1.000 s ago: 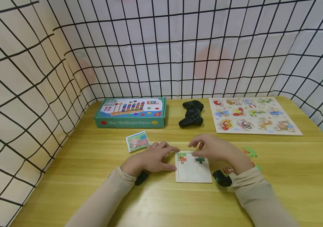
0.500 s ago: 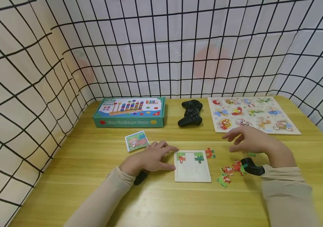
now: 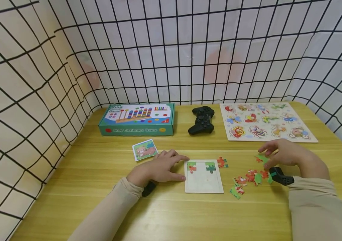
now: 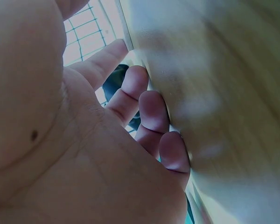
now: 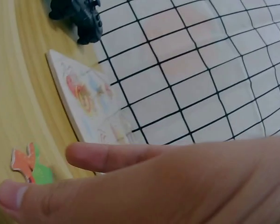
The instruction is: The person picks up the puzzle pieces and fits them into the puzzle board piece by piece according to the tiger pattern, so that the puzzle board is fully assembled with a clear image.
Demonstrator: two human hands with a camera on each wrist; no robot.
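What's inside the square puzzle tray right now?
In the puzzle tray, a red and green piece sits in the far left corner, a dark green piece in the far right. The rest looks bare; the pieces hide the floor beneath them.

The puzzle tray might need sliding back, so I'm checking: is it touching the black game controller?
Apart. The head view shows a bare strip of tabletop between the puzzle tray and the game controller.
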